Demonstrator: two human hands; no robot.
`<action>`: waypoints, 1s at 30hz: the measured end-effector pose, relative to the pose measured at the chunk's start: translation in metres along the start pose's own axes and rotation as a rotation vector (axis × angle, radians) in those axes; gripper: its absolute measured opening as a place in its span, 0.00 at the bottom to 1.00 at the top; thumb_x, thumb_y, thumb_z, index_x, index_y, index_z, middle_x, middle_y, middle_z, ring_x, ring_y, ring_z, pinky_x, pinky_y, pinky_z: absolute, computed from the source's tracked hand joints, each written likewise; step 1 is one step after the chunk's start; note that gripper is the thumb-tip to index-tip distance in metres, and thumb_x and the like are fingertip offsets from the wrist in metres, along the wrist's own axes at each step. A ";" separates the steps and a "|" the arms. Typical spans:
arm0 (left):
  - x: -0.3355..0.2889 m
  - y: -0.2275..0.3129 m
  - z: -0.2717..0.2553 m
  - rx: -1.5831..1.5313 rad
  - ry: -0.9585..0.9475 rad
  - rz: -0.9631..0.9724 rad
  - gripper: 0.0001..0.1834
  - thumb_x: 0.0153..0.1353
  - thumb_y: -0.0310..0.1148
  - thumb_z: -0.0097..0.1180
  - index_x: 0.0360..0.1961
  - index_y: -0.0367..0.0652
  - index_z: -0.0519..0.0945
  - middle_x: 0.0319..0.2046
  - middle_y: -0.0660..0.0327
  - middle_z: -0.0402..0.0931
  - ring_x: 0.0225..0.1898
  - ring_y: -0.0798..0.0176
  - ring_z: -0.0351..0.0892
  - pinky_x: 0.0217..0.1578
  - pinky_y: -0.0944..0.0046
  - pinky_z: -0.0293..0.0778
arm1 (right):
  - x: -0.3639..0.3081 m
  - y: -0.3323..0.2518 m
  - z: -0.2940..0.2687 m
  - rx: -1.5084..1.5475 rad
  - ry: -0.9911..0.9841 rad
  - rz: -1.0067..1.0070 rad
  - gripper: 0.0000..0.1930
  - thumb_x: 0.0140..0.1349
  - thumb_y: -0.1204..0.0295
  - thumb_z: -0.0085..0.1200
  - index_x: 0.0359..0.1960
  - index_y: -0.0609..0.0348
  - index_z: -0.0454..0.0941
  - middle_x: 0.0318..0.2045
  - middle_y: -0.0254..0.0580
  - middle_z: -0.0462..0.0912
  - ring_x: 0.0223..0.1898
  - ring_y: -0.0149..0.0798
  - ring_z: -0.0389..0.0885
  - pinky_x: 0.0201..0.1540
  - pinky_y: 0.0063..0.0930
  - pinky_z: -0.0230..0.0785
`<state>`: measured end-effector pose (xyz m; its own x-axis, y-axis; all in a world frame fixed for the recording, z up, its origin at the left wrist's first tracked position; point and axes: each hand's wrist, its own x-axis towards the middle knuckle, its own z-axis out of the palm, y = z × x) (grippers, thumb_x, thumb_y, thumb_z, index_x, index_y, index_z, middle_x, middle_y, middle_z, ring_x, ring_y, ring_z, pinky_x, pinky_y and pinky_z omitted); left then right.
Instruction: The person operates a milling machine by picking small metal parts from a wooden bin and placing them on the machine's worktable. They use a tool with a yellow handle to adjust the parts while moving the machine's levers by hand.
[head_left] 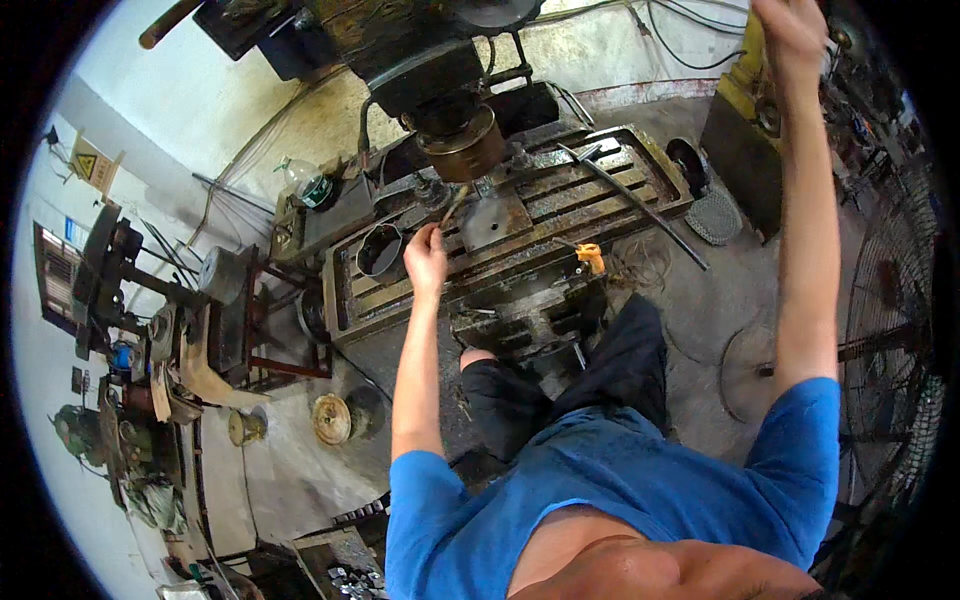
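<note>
My left hand [427,258] is closed around the lower end of a thin, light-coloured brush-like stick [455,205]. Its far end points up toward the dark round spindle head [465,145] of a large machine. Just left of that hand, a round container with dark contents [380,252] sits on the slotted machine table [345,305]. A flat metal plate with a small hole [493,226] lies beneath the spindle head. At the upper right, my right hand [795,38] is raised high on an outstretched arm; its fingers are blurred and partly cut off by the frame edge.
A long metal bar [640,210] overhangs the table's front right. An orange-handled air gun [590,258] hangs at the front edge. A green-labelled plastic bottle [308,185] stands at the back left. A large wire fan guard [890,320] is at the right, buckets [333,418] at the left.
</note>
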<state>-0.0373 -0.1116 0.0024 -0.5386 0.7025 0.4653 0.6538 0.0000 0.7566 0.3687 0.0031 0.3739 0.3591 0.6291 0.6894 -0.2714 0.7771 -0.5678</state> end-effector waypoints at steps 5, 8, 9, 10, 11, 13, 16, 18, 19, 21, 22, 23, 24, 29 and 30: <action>-0.016 0.011 -0.073 0.247 0.182 0.039 0.13 0.59 0.32 0.50 0.40 0.35 0.77 0.31 0.51 0.78 0.33 0.58 0.78 0.37 0.62 0.71 | -0.154 0.096 -0.128 -0.184 -0.761 -0.066 0.17 0.46 0.71 0.49 0.38 0.68 0.75 0.37 0.45 0.77 0.36 0.37 0.76 0.41 0.26 0.69; -0.001 -0.001 -0.090 0.488 0.230 0.143 0.10 0.56 0.31 0.50 0.36 0.37 0.77 0.28 0.48 0.75 0.30 0.47 0.76 0.30 0.56 0.70 | -0.260 0.180 -0.171 -0.402 -0.905 0.689 0.20 0.42 0.71 0.53 0.39 0.69 0.75 0.27 0.39 0.79 0.31 0.31 0.76 0.35 0.22 0.68; 0.001 0.001 -0.095 0.533 0.232 0.177 0.10 0.56 0.31 0.50 0.36 0.39 0.77 0.28 0.48 0.74 0.28 0.46 0.75 0.29 0.54 0.71 | -0.296 0.210 -0.180 -0.427 -0.734 0.835 0.17 0.42 0.71 0.53 0.35 0.68 0.76 0.26 0.36 0.78 0.28 0.30 0.74 0.31 0.24 0.67; 0.000 -0.002 -0.098 0.623 0.199 0.174 0.10 0.56 0.32 0.49 0.36 0.40 0.77 0.28 0.48 0.74 0.27 0.46 0.75 0.28 0.53 0.71 | -0.315 0.238 -0.193 -0.449 -0.801 1.014 0.15 0.43 0.72 0.53 0.35 0.66 0.75 0.26 0.35 0.78 0.28 0.30 0.73 0.31 0.24 0.66; 0.001 -0.006 -0.096 0.706 0.168 0.174 0.10 0.55 0.32 0.49 0.37 0.41 0.77 0.29 0.48 0.74 0.26 0.46 0.76 0.27 0.52 0.71 | -0.327 0.265 -0.205 -0.477 -0.861 1.186 0.13 0.44 0.73 0.53 0.34 0.64 0.75 0.27 0.34 0.77 0.28 0.29 0.72 0.30 0.24 0.65; 0.003 -0.007 -0.088 0.828 0.068 0.175 0.11 0.55 0.33 0.49 0.38 0.43 0.77 0.28 0.48 0.73 0.24 0.47 0.76 0.26 0.51 0.72 | -0.371 0.309 -0.214 -0.202 -0.692 1.142 0.10 0.45 0.76 0.51 0.33 0.60 0.73 0.27 0.32 0.74 0.29 0.28 0.69 0.30 0.25 0.62; -0.010 -0.016 -0.095 0.960 -0.075 0.128 0.12 0.54 0.35 0.50 0.39 0.46 0.76 0.25 0.51 0.71 0.23 0.49 0.76 0.23 0.51 0.72 | -0.392 0.294 -0.174 -0.346 -0.515 1.305 0.11 0.45 0.76 0.52 0.33 0.58 0.72 0.26 0.31 0.73 0.29 0.27 0.68 0.31 0.25 0.61; -0.008 -0.017 -0.094 0.937 -0.066 0.139 0.12 0.54 0.36 0.50 0.38 0.46 0.76 0.26 0.51 0.71 0.23 0.48 0.76 0.23 0.51 0.72 | -0.406 0.305 -0.177 -0.405 -0.611 1.129 0.08 0.43 0.75 0.52 0.28 0.60 0.71 0.21 0.30 0.72 0.24 0.29 0.68 0.28 0.24 0.62; -0.007 -0.018 -0.094 0.927 -0.065 0.148 0.11 0.54 0.36 0.50 0.38 0.46 0.76 0.27 0.51 0.71 0.23 0.48 0.76 0.23 0.51 0.72 | -0.413 0.303 -0.181 -0.510 -0.662 0.844 0.07 0.43 0.75 0.52 0.25 0.61 0.70 0.17 0.30 0.69 0.19 0.30 0.68 0.23 0.25 0.63; -0.012 -0.016 -0.103 0.915 -0.022 0.150 0.11 0.54 0.36 0.50 0.38 0.47 0.76 0.28 0.51 0.71 0.22 0.47 0.76 0.23 0.51 0.72 | -0.404 0.271 -0.169 -0.190 -0.598 1.072 0.08 0.41 0.75 0.52 0.26 0.61 0.70 0.16 0.31 0.69 0.15 0.29 0.68 0.20 0.24 0.64; -0.014 -0.010 -0.109 0.908 -0.002 0.154 0.11 0.54 0.36 0.50 0.37 0.47 0.76 0.28 0.51 0.71 0.22 0.47 0.76 0.23 0.51 0.72 | -0.391 0.250 -0.162 -0.162 -0.599 1.016 0.08 0.42 0.76 0.52 0.26 0.61 0.71 0.16 0.33 0.71 0.15 0.28 0.69 0.18 0.23 0.64; -0.018 0.002 -0.118 0.842 0.064 0.222 0.09 0.56 0.35 0.49 0.36 0.45 0.77 0.27 0.52 0.71 0.21 0.49 0.75 0.22 0.53 0.72 | -0.375 0.229 -0.155 -0.137 -0.596 0.955 0.08 0.42 0.76 0.51 0.27 0.61 0.72 0.17 0.34 0.72 0.14 0.28 0.69 0.17 0.22 0.64; -0.019 0.006 -0.126 0.835 0.088 0.181 0.10 0.55 0.36 0.50 0.37 0.45 0.77 0.27 0.52 0.73 0.22 0.48 0.76 0.24 0.53 0.72 | -0.356 0.216 -0.151 -0.040 -0.526 0.963 0.11 0.41 0.77 0.50 0.31 0.62 0.72 0.18 0.35 0.74 0.14 0.28 0.69 0.17 0.20 0.63; -0.043 -0.011 -0.167 0.655 0.214 -0.071 0.14 0.53 0.37 0.52 0.41 0.47 0.78 0.26 0.52 0.78 0.29 0.49 0.78 0.31 0.54 0.72 | -0.262 0.123 -0.102 0.186 -1.126 1.014 0.32 0.35 0.77 0.54 0.51 0.62 0.67 0.46 0.41 0.74 0.27 0.33 0.75 0.24 0.23 0.68; -0.047 -0.011 -0.172 0.619 0.237 -0.096 0.14 0.53 0.36 0.53 0.41 0.47 0.78 0.26 0.52 0.78 0.30 0.50 0.78 0.31 0.54 0.72 | -0.269 0.117 -0.089 -0.019 -1.292 0.672 0.26 0.36 0.75 0.53 0.44 0.64 0.70 0.41 0.43 0.76 0.28 0.38 0.77 0.28 0.28 0.69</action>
<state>-0.1104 -0.2669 0.0506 -0.6652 0.5038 0.5511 0.7437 0.5123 0.4295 0.3203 -0.0768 0.0821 -0.8683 0.4507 0.2070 -0.0462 0.3422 -0.9385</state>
